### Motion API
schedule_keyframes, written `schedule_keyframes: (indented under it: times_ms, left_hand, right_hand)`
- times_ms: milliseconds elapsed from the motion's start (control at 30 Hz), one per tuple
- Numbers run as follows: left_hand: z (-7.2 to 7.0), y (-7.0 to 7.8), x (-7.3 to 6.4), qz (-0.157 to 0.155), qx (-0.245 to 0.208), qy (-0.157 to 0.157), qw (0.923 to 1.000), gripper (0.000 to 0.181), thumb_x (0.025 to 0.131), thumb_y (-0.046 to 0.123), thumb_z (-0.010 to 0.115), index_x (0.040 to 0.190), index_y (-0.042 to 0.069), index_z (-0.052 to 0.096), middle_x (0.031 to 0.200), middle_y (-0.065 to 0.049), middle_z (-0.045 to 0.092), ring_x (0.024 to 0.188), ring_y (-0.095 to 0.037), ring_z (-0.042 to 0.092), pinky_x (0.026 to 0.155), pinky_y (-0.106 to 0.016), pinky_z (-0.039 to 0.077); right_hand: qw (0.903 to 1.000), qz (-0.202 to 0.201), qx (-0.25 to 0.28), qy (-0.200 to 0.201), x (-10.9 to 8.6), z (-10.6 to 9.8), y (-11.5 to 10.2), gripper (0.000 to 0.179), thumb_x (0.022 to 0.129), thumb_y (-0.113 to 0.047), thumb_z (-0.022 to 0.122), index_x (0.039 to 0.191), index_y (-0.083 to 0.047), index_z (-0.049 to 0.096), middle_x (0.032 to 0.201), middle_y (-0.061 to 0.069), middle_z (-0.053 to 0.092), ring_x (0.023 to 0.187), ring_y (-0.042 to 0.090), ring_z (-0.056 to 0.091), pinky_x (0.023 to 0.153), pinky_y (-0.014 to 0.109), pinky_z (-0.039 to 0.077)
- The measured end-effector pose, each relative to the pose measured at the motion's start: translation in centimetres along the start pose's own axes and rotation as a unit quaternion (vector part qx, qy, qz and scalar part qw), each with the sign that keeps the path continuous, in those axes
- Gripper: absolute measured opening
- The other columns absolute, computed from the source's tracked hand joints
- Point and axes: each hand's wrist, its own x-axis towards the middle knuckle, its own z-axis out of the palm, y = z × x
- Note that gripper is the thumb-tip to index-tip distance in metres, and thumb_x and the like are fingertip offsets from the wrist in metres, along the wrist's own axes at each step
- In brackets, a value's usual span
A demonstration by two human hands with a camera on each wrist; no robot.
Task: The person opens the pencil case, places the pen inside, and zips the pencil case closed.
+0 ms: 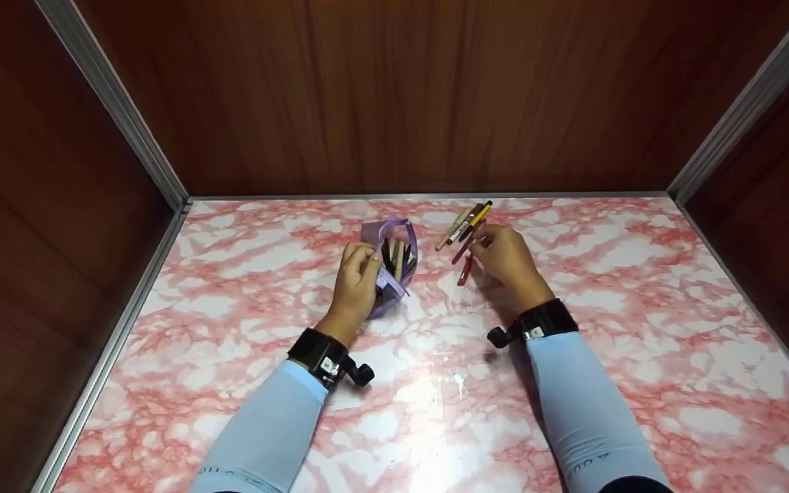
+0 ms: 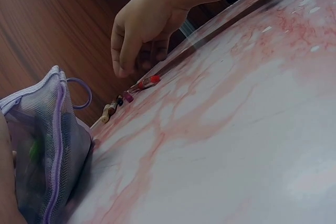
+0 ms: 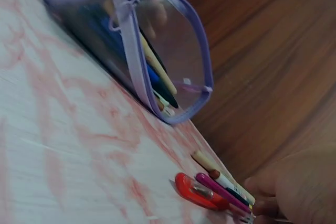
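A purple mesh pencil pouch (image 1: 390, 279) lies open at the mouth, with several pens and a beige stick-shaped pen (image 3: 157, 60) inside. My left hand (image 1: 355, 277) grips its near-left edge between thumb and fingers. To the right of the pouch several loose pens lie together: a yellow pen (image 1: 481, 213), a magenta pen (image 1: 461, 252) and a red pen (image 1: 465, 272) among them. Right over this group is my right hand (image 1: 507, 257), fingers bent loosely downward. In the left wrist view the right hand (image 2: 149, 22) shows nothing between its fingertips.
The red-and-white marbled tabletop (image 1: 435, 411) carries everything. Dark wood panels (image 1: 401, 96) rise behind it and at both sides, joined by grey metal strips (image 1: 120, 89). The loose pens lie near the table's back edge.
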Motion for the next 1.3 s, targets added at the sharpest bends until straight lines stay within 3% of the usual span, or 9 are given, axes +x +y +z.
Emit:
schedule_keyframes:
  times_ms: [267, 467, 700, 833, 900, 1067, 1300]
  left_hand:
    - [0.0, 0.1, 0.0, -0.009, -0.005, -0.003, 0.9999, 0.021, 0.114, 0.01, 0.059, 0.101, -0.004, 0.069, 0.124, -0.019, 0.062, 0.12, -0.029, 0.059, 0.107, -0.035, 0.047]
    - [0.1, 0.0, -0.1, -0.006, 0.002, -0.001, 1.0, 0.02, 0.114, 0.009, 0.059, 0.103, -0.005, 0.069, 0.123, -0.021, 0.062, 0.12, -0.03, 0.06, 0.108, -0.036, 0.047]
    - [0.0, 0.3, 0.0, -0.008, 0.007, -0.006, 0.9999, 0.02, 0.113, 0.008, 0.059, 0.105, -0.007, 0.069, 0.122, -0.023, 0.061, 0.119, -0.031, 0.059, 0.108, -0.036, 0.046]
    - [0.0, 0.3, 0.0, -0.01, 0.011, -0.007, 0.9999, 0.019, 0.113, 0.008, 0.059, 0.106, -0.007, 0.069, 0.121, -0.023, 0.061, 0.117, -0.029, 0.059, 0.106, -0.035, 0.046]
    - [0.0, 0.3, 0.0, -0.008, 0.012, -0.006, 0.9999, 0.019, 0.113, 0.008, 0.059, 0.105, -0.006, 0.069, 0.12, -0.022, 0.061, 0.115, -0.029, 0.059, 0.104, -0.035, 0.046]
    - [0.0, 0.3, -0.1, -0.007, 0.009, -0.005, 0.9999, 0.018, 0.112, 0.008, 0.06, 0.103, -0.005, 0.069, 0.118, -0.02, 0.061, 0.114, -0.027, 0.058, 0.103, -0.035, 0.047]
    - [0.1, 0.2, 0.0, -0.001, 0.004, -0.002, 1.0, 0.019, 0.113, 0.008, 0.06, 0.101, -0.004, 0.069, 0.116, -0.018, 0.061, 0.114, -0.026, 0.058, 0.102, -0.033, 0.046]
  right_hand:
    - [0.9974, -0.015, -0.022, -0.067, 0.1, -0.1, 0.9, 0.024, 0.111, -0.021, 0.07, 0.119, -0.007, 0.088, 0.114, 0.015, 0.082, 0.095, 0.027, 0.067, 0.081, 0.036, 0.05]
    - [0.9941, 0.003, -0.054, -0.094, 0.0, -0.3, 0.7, 0.027, 0.113, -0.023, 0.067, 0.103, -0.008, 0.087, 0.1, 0.01, 0.08, 0.088, 0.025, 0.066, 0.078, 0.036, 0.049]
    - [0.9945, 0.016, -0.078, -0.068, -0.2, -0.8, 1.0, 0.025, 0.11, -0.018, 0.066, 0.094, -0.006, 0.081, 0.096, 0.013, 0.079, 0.088, 0.03, 0.07, 0.078, 0.039, 0.051]
    - [0.9952, 0.017, -0.082, -0.051, -0.2, -1.1, 1.4, 0.021, 0.106, -0.014, 0.063, 0.103, -0.003, 0.081, 0.094, 0.014, 0.081, 0.094, 0.032, 0.075, 0.085, 0.041, 0.056]
    - [0.995, 0.019, -0.086, -0.047, -0.2, -1.2, 1.4, 0.02, 0.103, -0.011, 0.061, 0.104, -0.002, 0.079, 0.089, 0.013, 0.082, 0.091, 0.032, 0.077, 0.085, 0.04, 0.056]
    - [0.9952, 0.04, -0.075, -0.049, -0.2, -1.1, 1.4, 0.017, 0.101, -0.011, 0.06, 0.095, -0.004, 0.075, 0.075, 0.008, 0.079, 0.073, 0.025, 0.076, 0.071, 0.031, 0.053]
    - [0.9944, 0.07, -0.073, -0.032, -0.3, -1.0, 1.5, 0.021, 0.105, -0.02, 0.071, 0.101, -0.002, 0.08, 0.095, 0.015, 0.079, 0.081, 0.027, 0.074, 0.07, 0.035, 0.056]
